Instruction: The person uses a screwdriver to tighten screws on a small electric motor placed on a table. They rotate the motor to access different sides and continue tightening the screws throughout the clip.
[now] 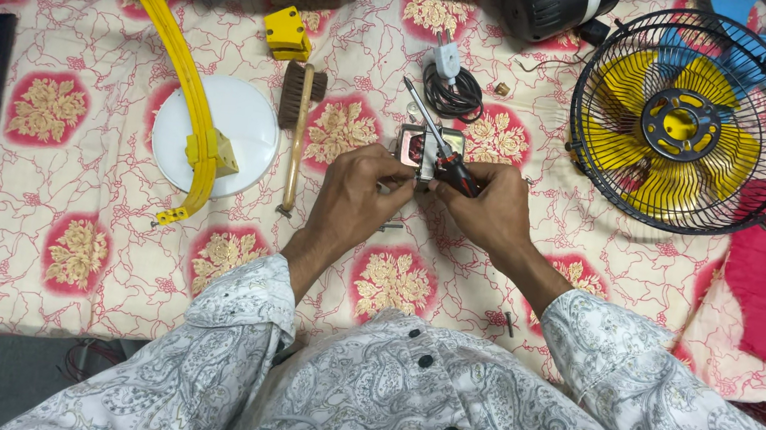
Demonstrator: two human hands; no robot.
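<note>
Motor block [417, 145] pinched by left hand [358, 189]; screwdriver [440, 149] gripped in right hand [488, 209], tip apparently past block; brush [299, 122] nearby.

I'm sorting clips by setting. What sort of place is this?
Probably a home or small repair spot, not a factory: the work lies on a floral cloth, with a fan cage taken apart, and both hands at a small motor part with a screwdriver.

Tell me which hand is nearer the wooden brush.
Left. The left hand is just right of the wooden brush; the right hand lies farther right, holding a screwdriver.
</note>
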